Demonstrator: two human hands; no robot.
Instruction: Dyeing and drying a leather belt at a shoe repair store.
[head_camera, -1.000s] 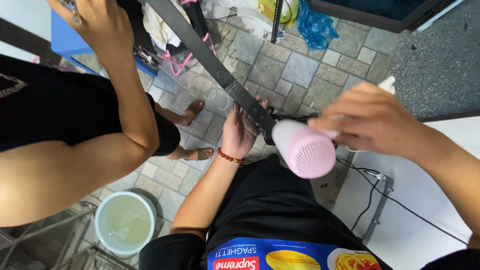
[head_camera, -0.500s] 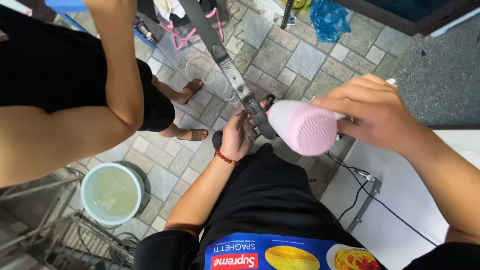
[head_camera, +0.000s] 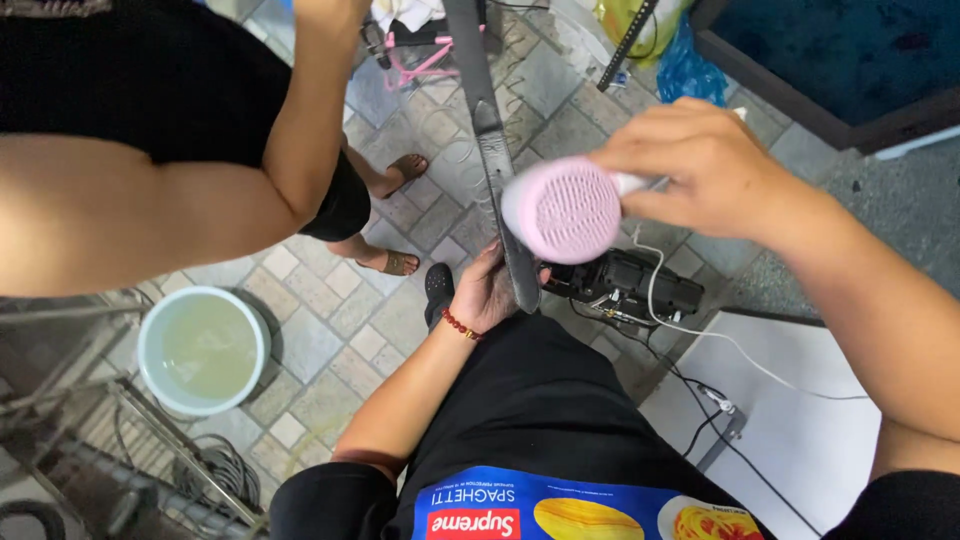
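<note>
I see the long dark strap (head_camera: 494, 150) running from the top edge at about 12 o'clock down to the middle of the view, where its lower end lies in the left hand (head_camera: 487, 290). That hand curls around the strap's end from the 9 o'clock side, fingers partly hidden behind it, so I read it as holding the strap, though how tightly I cannot tell. A red bead bracelet (head_camera: 461, 325) sits on that wrist.

Just at 3 o'clock of the strap, touching or nearly touching it, is the pink hair dryer (head_camera: 562, 208), its round grilled back facing the camera. The right hand (head_camera: 705, 168) is wrapped around the dryer's white handle from the 2 o'clock side, fingers closed on it. A white cord (head_camera: 700, 330) trails from the dryer toward 4 o'clock, across a white tabletop (head_camera: 800, 450).

Below the dryer, at about 5 o'clock of it, sits a black device (head_camera: 625, 285) with wires on the paved floor (head_camera: 320, 330). The person's lap (black cloth, with a blue printed patch at the bottom edge) fills the 6 o'clock area.

At 9 to 11 o'clock stands another person (head_camera: 150, 150) in black, arm bent, sandalled feet on the pavers. A pale bucket of murky water (head_camera: 203, 350) sits at 8 o'clock, beside a metal rack (head_camera: 90, 440). A blue plastic bag (head_camera: 690, 70) lies at 1 o'clock.
</note>
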